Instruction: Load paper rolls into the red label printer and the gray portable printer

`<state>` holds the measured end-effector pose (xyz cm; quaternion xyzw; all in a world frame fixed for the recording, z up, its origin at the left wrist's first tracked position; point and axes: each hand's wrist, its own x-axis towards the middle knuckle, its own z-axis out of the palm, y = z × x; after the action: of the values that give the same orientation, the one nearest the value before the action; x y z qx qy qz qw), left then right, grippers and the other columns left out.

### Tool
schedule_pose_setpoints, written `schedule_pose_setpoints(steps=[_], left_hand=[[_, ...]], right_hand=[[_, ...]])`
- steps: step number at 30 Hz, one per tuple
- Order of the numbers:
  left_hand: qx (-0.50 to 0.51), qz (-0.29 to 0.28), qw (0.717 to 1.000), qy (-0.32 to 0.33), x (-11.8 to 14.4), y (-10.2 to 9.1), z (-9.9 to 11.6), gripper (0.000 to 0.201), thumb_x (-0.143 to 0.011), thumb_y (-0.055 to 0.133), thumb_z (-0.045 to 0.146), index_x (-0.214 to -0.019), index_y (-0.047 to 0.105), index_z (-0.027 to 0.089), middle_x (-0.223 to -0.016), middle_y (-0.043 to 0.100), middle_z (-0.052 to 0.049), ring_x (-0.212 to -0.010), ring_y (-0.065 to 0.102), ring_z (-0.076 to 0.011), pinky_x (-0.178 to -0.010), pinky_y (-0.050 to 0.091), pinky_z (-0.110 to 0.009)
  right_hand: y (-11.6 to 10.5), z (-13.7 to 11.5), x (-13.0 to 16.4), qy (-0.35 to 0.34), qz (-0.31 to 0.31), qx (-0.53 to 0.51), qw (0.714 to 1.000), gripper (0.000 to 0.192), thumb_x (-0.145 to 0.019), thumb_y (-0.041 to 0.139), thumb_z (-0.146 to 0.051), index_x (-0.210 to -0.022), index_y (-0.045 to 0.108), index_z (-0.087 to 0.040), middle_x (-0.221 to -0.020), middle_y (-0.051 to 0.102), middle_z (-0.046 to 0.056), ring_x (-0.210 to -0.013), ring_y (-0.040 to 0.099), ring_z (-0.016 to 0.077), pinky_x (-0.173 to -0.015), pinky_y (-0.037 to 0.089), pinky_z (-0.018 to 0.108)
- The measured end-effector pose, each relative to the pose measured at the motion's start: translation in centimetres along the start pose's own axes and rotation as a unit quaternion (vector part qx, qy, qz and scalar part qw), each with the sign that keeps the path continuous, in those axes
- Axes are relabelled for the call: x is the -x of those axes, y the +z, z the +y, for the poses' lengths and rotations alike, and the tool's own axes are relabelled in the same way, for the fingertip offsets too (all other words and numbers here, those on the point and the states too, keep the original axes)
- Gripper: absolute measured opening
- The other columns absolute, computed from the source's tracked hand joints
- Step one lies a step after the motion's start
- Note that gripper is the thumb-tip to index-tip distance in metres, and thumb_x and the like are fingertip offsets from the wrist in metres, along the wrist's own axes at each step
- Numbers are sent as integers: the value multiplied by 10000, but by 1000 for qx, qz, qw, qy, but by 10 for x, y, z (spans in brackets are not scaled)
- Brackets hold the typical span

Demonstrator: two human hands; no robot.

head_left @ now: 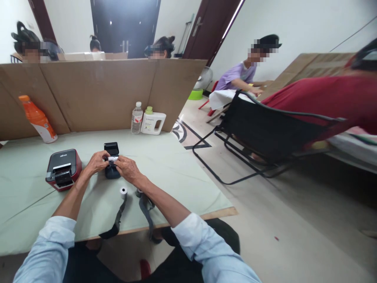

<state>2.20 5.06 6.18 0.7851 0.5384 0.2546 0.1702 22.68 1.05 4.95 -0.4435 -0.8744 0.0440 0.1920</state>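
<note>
A small black printer-like device (112, 172) stands on the table with its lid (111, 148) raised. Over its opening, a small white roll (112, 158) lies between my two hands. My left hand (96, 162) pinches the roll's left end, fingers closed. From the other side, my right hand (128, 169) grips its right end with thumb and fingers. Whether the roll touches the device's inside is hidden by my fingers. Nearer to me, a white-ended roll (123, 191) trails a dark strip (115, 225) over the table edge. Beside my right forearm another dark strip (144, 208) hangs down, its roll partly hidden.
A red-and-black label printer (64, 169) sits left of my left forearm. Along the cardboard partition (103, 94) stand an orange bottle (37, 118), a clear water bottle (136, 118) and a white jug (153, 122). A black folding chair (265, 129) and other people are at right.
</note>
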Motion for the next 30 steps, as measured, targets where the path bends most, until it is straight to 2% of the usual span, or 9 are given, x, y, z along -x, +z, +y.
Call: schedule_pose_setpoints(steps=[6, 11, 17, 23, 30], left_hand=[[-11, -30, 999, -3, -5, -5, 3, 259, -818, 591, 336, -935, 764, 184, -867, 768, -51, -802, 678, -215, -766, 519, -316], [-61, -31, 998, 2, -11, -2, 3, 192, -773, 664, 290, -894, 777, 193, -837, 765, -47, -799, 673, -217, -753, 496, -303], [-15, 11, 999, -26, -5, 6, 3, 198, -787, 679, 279, -924, 791, 191, -835, 774, -37, -779, 670, -203, -713, 481, -287], [-67, 17, 997, -46, -8, 13, 1, 188, -770, 681, 229, -913, 800, 203, -867, 785, -51, -819, 680, -224, -755, 496, -307], [-91, 0, 996, 10, -9, 16, -9, 211, -853, 637, 289, -923, 812, 194, -991, 778, -84, -941, 683, -231, -878, 511, -322]], right_hand=[[6, 5, 2, 3, 12, -23, 1000, 240, -1012, 554, -150, -1133, 751, -214, -1160, 697, 100, -1052, 640, 199, -865, 500, 278], [8, 6, 2, -4, 16, -27, 1000, 247, -1010, 547, -149, -1136, 751, -211, -1162, 698, 102, -1048, 637, 200, -863, 502, 283], [8, 5, 2, -9, 20, -12, 1000, 245, -1027, 532, -180, -1125, 755, -204, -1176, 696, 111, -1049, 630, 205, -850, 499, 286], [7, 4, 3, -17, 4, -4, 1000, 235, -1041, 535, -219, -1099, 762, -213, -1162, 693, 105, -1057, 610, 212, -845, 486, 299], [9, 5, 4, -37, 7, 12, 999, 205, -1031, 561, -221, -1058, 765, -217, -1152, 691, 93, -1048, 597, 210, -810, 468, 294]])
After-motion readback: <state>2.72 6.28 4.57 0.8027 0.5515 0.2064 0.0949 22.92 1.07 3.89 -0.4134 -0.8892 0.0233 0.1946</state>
